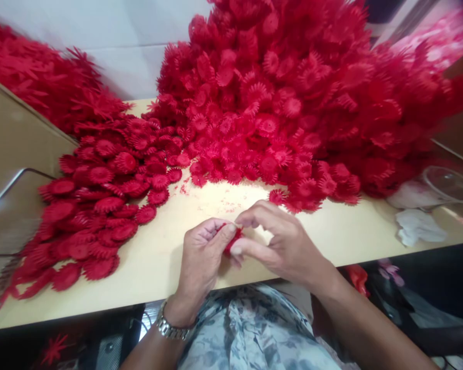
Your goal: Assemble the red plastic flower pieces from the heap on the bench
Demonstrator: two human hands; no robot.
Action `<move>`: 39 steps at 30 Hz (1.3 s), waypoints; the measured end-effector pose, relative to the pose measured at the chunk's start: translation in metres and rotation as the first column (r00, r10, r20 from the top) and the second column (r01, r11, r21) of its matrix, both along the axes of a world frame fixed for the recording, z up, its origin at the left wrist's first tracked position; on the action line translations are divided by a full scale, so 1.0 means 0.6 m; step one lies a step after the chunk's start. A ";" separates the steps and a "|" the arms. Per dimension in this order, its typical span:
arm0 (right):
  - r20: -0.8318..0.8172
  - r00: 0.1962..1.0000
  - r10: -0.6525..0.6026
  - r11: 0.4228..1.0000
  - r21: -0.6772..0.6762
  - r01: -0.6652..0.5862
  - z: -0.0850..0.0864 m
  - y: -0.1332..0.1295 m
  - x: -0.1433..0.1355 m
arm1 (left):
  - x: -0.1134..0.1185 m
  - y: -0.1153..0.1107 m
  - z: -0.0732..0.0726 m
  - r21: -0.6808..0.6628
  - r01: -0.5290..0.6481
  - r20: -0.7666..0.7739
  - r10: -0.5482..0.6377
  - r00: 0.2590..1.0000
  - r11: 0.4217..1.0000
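Note:
A small red fringed piece (233, 239) is pinched between the thumb and fingers of my left hand (204, 252), just above the table's front part. My right hand (283, 241) is at its right side, thumb and forefinger apart in a curve, the thumb tip by the piece. My fingers hide much of the piece. Past my hands rises a large heap of red fringed discs (270, 123). On the left lies a pile of darker red fringed discs (104, 205), some overlapping in rows.
The pale table (154, 257) has red scraps (183, 189) on it. A clear plastic cup (449, 185) lies at the right, near crumpled white tissue (420, 226). Red star-shaped pieces (34, 72) are heaped back left, behind a cardboard box (19, 139).

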State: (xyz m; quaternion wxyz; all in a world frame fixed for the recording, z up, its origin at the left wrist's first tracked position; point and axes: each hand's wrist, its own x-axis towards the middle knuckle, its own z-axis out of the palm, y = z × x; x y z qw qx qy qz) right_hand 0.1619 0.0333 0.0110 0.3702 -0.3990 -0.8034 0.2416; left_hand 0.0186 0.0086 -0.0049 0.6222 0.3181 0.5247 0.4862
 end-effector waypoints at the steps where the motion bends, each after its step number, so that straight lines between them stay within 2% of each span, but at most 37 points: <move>1: 0.004 1.000 0.025 0.999 -0.019 -0.025 -0.002 -0.002 -0.005 | 0.001 -0.001 0.000 -0.004 0.016 0.005 -0.016 1.000 1.000; 5: 0.081 0.994 0.078 0.997 0.011 -0.079 -0.020 -0.002 -0.014 | 0.000 -0.008 -0.002 0.021 0.084 0.056 -0.085 0.995 0.996; 8: 0.178 0.983 0.043 0.991 0.116 -0.064 -0.031 0.001 -0.016 | -0.003 -0.014 -0.006 0.041 0.128 0.088 -0.131 0.987 0.991; 11: 0.217 0.963 -0.163 0.955 0.281 0.099 -0.039 0.010 -0.014 | -0.005 -0.023 -0.009 0.004 0.138 0.085 -0.138 0.987 0.990; 13: 0.268 0.906 -0.326 0.907 0.358 0.221 -0.040 0.023 -0.007 | -0.008 -0.028 -0.009 -0.025 0.126 0.078 -0.124 0.989 0.992; 15: 0.404 0.818 -0.410 0.888 0.382 0.256 -0.037 0.036 0.002 | -0.012 -0.029 -0.007 -0.021 0.073 0.073 -0.071 0.995 0.997; 17: 0.502 0.746 -0.438 0.883 0.395 0.252 -0.030 0.043 0.012 | -0.016 -0.025 -0.003 -0.001 0.010 0.079 -0.010 0.997 1.000; 18: 0.498 0.745 -0.444 0.880 0.399 0.257 -0.025 0.043 0.015 | -0.017 -0.022 -0.001 -0.002 -0.004 0.091 0.004 0.996 1.000; 20: 0.393 0.840 -0.374 0.906 0.348 0.241 -0.016 0.036 0.015 | -0.018 -0.015 0.001 -0.032 -0.013 0.142 0.017 0.990 0.999; 22: 0.250 0.953 -0.171 0.971 0.207 0.119 -0.009 0.024 0.008 | -0.015 -0.011 0.000 -0.056 -0.028 0.225 0.040 0.973 0.998; 24: 0.166 0.986 0.028 0.997 0.073 -0.040 -0.009 0.013 -0.003 | -0.011 -0.009 -0.002 -0.057 -0.041 0.300 0.056 0.952 0.998; 26: 0.159 0.982 0.103 0.994 0.017 -0.107 -0.015 0.007 -0.012 | -0.008 -0.010 -0.006 -0.050 -0.024 0.334 0.040 0.942 0.998; 29: 0.186 0.979 0.088 0.992 0.072 -0.103 -0.028 0.005 -0.018 | -0.006 -0.012 -0.011 -0.051 0.001 0.344 0.017 0.939 0.999; 33: 0.221 0.975 0.034 0.970 0.227 -0.085 -0.039 0.006 -0.020 | -0.005 -0.015 -0.013 -0.061 -0.062 0.345 0.079 0.935 0.996; 35: 0.153 0.986 -0.062 0.957 0.289 0.015 -0.042 0.008 -0.020 | -0.004 -0.017 -0.013 -0.078 -0.110 0.327 0.130 0.936 0.991; 37: 0.060 0.977 -0.205 0.937 0.301 0.178 -0.042 0.013 -0.016 | -0.005 -0.018 -0.012 -0.112 -0.134 0.302 0.162 0.939 0.985; 39: 0.061 0.947 -0.314 0.910 0.304 0.282 -0.040 0.021 -0.010 | -0.008 -0.019 -0.009 -0.140 -0.127 0.280 0.162 0.946 0.982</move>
